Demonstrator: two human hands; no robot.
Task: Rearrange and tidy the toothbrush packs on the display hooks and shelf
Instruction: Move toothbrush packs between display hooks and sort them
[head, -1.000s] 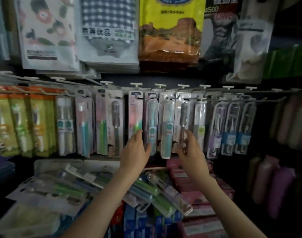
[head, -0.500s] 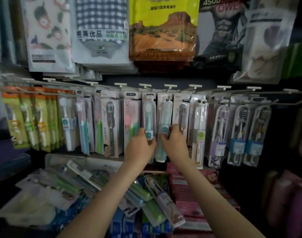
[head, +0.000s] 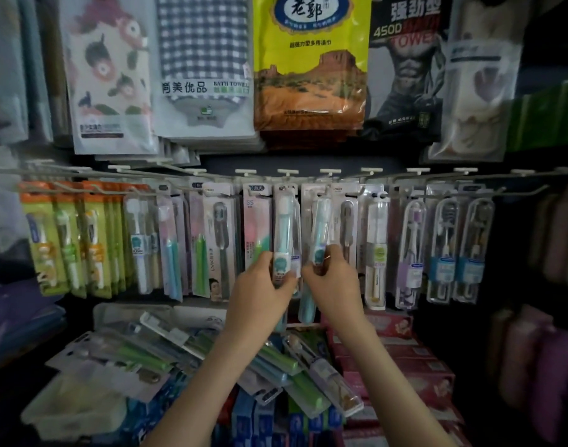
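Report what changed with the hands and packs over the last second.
The right hand moved left, off the dark-brush pack, and took hold of the right teal pack. The left hand stayed on the left teal pack; loose packs below lie as before.

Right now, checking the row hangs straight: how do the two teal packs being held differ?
The left-hand pack hangs upright; the right-hand pack leans, top rightward. The left hand wraps its pack's lower part; the right hand pinches its pack at the label. Both hold teal brushes in clear blisters.
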